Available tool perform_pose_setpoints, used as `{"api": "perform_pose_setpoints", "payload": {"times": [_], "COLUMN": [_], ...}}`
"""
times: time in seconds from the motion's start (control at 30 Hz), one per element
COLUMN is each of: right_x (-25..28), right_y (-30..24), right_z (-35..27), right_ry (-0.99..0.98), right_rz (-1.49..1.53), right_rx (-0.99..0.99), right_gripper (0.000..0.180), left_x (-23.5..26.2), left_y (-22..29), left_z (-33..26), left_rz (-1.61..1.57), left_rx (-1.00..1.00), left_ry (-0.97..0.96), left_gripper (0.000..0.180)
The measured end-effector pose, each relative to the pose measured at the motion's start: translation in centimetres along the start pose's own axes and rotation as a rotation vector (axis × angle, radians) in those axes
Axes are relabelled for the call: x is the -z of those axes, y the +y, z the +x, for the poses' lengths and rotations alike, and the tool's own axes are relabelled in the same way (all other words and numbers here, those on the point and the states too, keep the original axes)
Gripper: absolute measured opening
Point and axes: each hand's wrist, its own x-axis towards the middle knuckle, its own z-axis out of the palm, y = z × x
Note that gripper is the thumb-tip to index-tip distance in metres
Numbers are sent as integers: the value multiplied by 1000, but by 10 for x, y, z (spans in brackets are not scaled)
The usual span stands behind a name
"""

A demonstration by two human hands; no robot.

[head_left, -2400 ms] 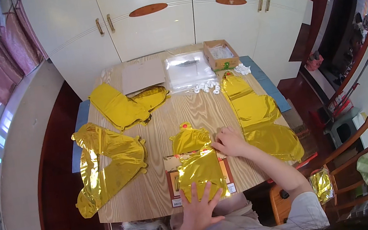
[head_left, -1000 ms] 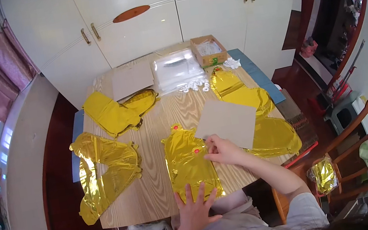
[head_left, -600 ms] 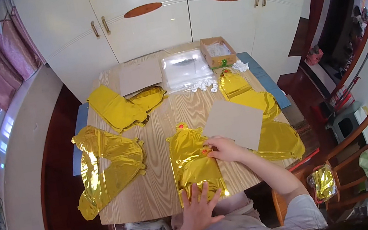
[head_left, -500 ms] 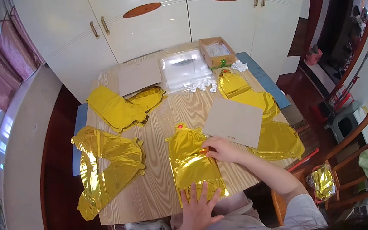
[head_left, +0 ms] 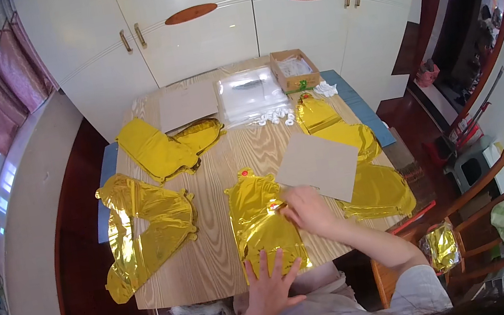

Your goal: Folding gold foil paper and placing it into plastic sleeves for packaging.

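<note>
A flat gold foil balloon [head_left: 263, 225] lies in front of me at the near edge of the wooden table, a red spot at its far end. My left hand [head_left: 274, 289] rests flat on its near end, fingers spread. At the balloon's right edge, my right hand [head_left: 308, 210] is closed with fingers curled, pinching the foil beside a small red and white spot. The fingertips are partly hidden and slightly blurred. Just beyond that hand lies a grey-beige cardboard sheet [head_left: 317, 163], resting partly on more gold foil balloons [head_left: 379, 189].
More gold foil pieces lie left [head_left: 146, 217] and far left [head_left: 155, 150]. At the back are another cardboard sheet [head_left: 186, 106], clear plastic bags [head_left: 251, 99], small white rings [head_left: 275, 116] and an open cardboard box [head_left: 296, 71]. A wooden chair [head_left: 467, 222] stands at the right.
My right hand has shifted slightly to the right and turned at the balloon's edge, and the foil near the red spot now catches light differently. The left hand stays in place.
</note>
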Motion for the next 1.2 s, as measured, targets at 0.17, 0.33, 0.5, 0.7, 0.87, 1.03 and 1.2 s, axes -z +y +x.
{"api": "perform_pose_setpoints", "payload": {"times": [0.17,0.33,0.5,0.7,0.87,1.03,1.2], "right_x": [21,15,5,3,2,2,-22], "right_y": [-33,-20,7,12,13,-32,-40], "right_z": [-65,-61,-33,-16,-18,-9,-12], "right_ry": [-347,-464,-510,-533,-536,-651,-658], "right_rz": [-48,-111,-102,-69,-173,-131,115], "right_rx": [240,231,319,268,277,487,546], "right_gripper": [46,53,59,66,65,62,57], "left_x": [-5,-5,-2,-1,2,2,-5], "left_y": [-1,0,1,-1,1,1,2], "left_z": [0,1,2,0,1,0,-3], "left_rz": [25,-2,-2,-41,-59,-54,-46], "left_rx": [-8,4,10,25,31,54,87], "left_ry": [-12,0,-18,-41,-65,-117,-208], "left_gripper": [98,98,97,97,96,93,85]}}
